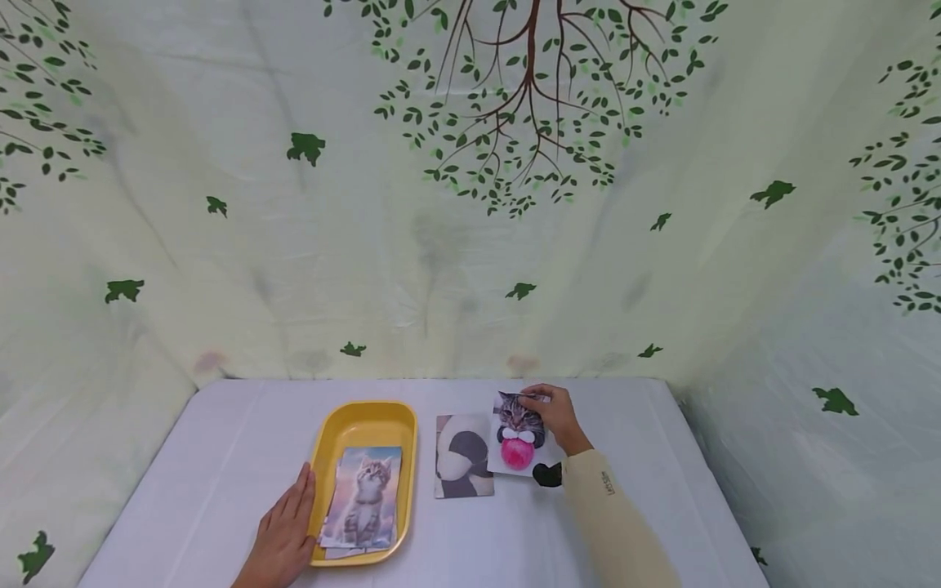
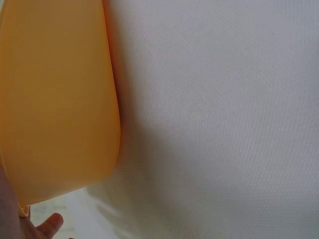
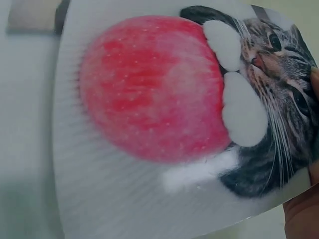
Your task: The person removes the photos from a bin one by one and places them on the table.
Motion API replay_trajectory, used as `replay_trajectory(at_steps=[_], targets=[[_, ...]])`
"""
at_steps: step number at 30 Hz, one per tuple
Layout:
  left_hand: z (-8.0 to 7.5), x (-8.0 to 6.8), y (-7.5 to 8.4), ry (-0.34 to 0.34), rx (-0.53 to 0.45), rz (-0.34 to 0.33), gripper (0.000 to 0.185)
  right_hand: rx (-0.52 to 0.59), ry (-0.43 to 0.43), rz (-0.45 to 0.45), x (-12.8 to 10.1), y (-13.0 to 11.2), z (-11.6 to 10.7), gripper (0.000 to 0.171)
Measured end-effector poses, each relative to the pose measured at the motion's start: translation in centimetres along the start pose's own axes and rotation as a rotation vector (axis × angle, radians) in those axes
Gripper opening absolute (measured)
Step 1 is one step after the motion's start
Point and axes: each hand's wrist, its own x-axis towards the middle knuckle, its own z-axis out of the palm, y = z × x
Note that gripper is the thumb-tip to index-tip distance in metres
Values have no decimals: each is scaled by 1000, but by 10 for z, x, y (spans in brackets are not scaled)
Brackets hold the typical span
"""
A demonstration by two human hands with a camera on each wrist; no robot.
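My right hand (image 1: 556,415) pinches a photo card (image 1: 518,451) by its top edge. The print shows a tabby cat above a red apple; it fills the right wrist view, slightly bowed. In the head view this card overlaps the right edge of another photo card (image 1: 457,457), grey and dark, on the table. My left hand (image 1: 283,527) rests with fairly straight fingers against the left side of a yellow tray (image 1: 371,425). A stack of cards lies inside, a kitten photo (image 1: 367,500) on top. The tray's outer wall (image 2: 60,99) stands close in the left wrist view.
A white cloth covers the table (image 1: 243,433). Behind and beside it hang pale curtains (image 1: 412,269) printed with branches and green leaves. A small black object (image 1: 547,474) sits at my right wrist, by the cream sleeve (image 1: 613,523).
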Motion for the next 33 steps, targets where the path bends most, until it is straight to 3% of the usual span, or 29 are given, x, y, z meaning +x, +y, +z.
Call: replay_trajectory(at_steps=[5, 13, 21, 33], targets=[[0, 0, 0, -16, 0, -13, 88, -101, -20, 11, -1, 20, -8, 14], [0, -1, -1, 4, -9, 4, 88, -137, 3, 56, -6, 39, 2, 10], [1, -2, -1, 22, 2, 8, 89, -197, 64, -8, -5, 39, 15, 11], [1, -2, 1, 20, 13, 5, 89, -259, 88, -35, -6, 37, 15, 19]])
